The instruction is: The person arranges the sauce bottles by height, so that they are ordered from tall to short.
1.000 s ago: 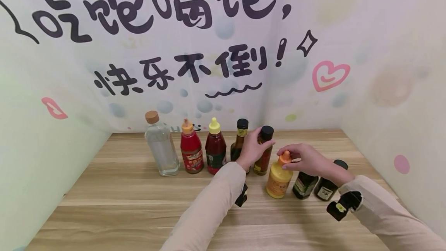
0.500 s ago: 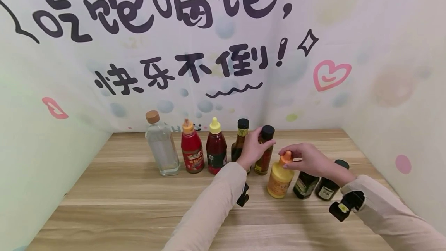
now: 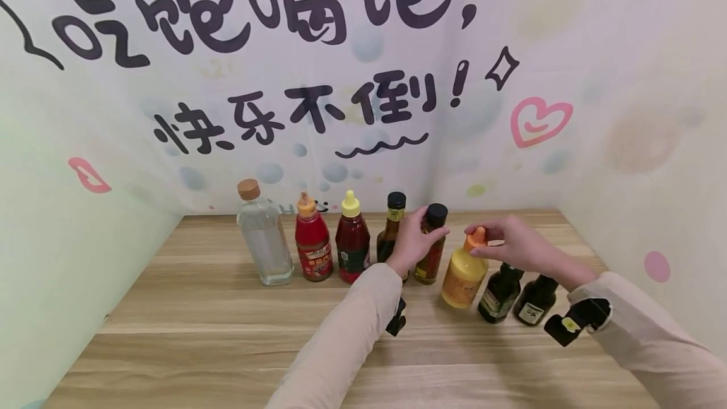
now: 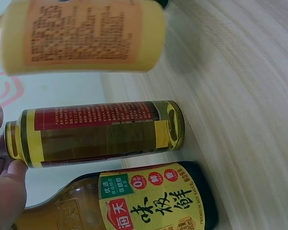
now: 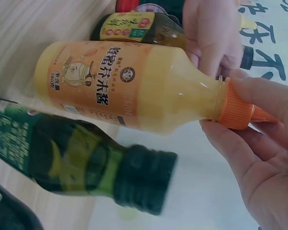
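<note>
Yellow squeeze bottle is what I've got in my right hand, pinched by its orange cap between thumb and fingers. It's leaning a bit, and its base looks just clear of the worktop, though I wouldn't swear to it. My left hand has a grip on a slim red-labelled bottle up near its black cap, and that one's upright. So the yellow one sits between that and two dark green bottles, which are standing right under my right forearm. Just left of the slim one there's a soy sauce bottle, partly hidden by my hand. Further left: a dark red bottle with a yellow tip, a bright red bottle and a clear bottle ending the row.
</note>
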Demonstrator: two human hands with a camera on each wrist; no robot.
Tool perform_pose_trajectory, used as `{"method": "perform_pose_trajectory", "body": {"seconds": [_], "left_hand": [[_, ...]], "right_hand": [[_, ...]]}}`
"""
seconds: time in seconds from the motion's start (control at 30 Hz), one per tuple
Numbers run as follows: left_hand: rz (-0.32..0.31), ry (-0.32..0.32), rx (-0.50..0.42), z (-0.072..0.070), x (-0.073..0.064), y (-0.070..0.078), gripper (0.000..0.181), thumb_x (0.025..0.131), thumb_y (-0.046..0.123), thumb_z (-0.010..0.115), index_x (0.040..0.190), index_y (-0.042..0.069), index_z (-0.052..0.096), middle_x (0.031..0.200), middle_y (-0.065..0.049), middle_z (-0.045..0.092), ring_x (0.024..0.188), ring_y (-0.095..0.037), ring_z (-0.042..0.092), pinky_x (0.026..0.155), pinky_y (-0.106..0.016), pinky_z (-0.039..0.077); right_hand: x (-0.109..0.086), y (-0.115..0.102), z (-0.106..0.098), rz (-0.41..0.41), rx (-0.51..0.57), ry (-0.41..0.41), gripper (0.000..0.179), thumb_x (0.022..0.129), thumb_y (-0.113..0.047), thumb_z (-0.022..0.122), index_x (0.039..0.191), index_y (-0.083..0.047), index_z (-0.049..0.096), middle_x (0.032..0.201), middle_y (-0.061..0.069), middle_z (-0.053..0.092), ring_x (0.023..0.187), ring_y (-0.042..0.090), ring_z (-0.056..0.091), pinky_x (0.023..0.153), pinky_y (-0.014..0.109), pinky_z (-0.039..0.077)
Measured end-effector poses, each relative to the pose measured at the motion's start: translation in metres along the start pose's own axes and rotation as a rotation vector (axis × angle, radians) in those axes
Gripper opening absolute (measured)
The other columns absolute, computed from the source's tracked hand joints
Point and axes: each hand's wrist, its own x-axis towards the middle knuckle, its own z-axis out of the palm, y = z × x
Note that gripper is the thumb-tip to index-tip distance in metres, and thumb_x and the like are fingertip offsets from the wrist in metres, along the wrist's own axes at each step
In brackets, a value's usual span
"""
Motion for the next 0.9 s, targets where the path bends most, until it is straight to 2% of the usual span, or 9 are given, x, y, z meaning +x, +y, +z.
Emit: {"method": "perform_pose_trajectory", "body": {"seconds": [0.43,0.7,0.9], "left_hand": [[0.025,0.021,-0.002,-0.002,-0.001,-0.001,0.036,0.077,0.019,0.069,0.108,0.004,0.058,0.095,-0.006,0.063,0.076,-0.01,0.054,0.066,-0.018,0.043],[0.056,0.051,-0.005,0.001,-0.004,-0.001,0.033,0.077,0.017,0.069,0.106,0.003,0.059,0.092,-0.006,0.063,0.073,-0.009,0.053,0.063,-0.017,0.042],[0.052,0.058,-0.004,0.002,-0.003,0.0,0.034,0.077,0.017,0.069,0.107,0.003,0.059,0.093,-0.006,0.063,0.074,-0.009,0.053,0.064,-0.016,0.042]], "right_hand": [[0.016,0.005,-0.017,0.059,-0.028,0.024,0.032,0.075,-0.008,0.07,0.102,0.006,0.06,0.094,0.014,0.063,0.087,0.028,0.061,0.071,0.035,0.051],[0.022,0.016,-0.015,0.118,-0.008,0.029,0.032,0.076,-0.007,0.068,0.104,0.007,0.059,0.096,0.017,0.062,0.088,0.028,0.06,0.069,0.034,0.051],[0.028,0.026,-0.009,0.135,-0.001,0.043,0.03,0.077,-0.005,0.067,0.103,0.007,0.059,0.094,0.017,0.062,0.085,0.027,0.06,0.069,0.035,0.051]]}}
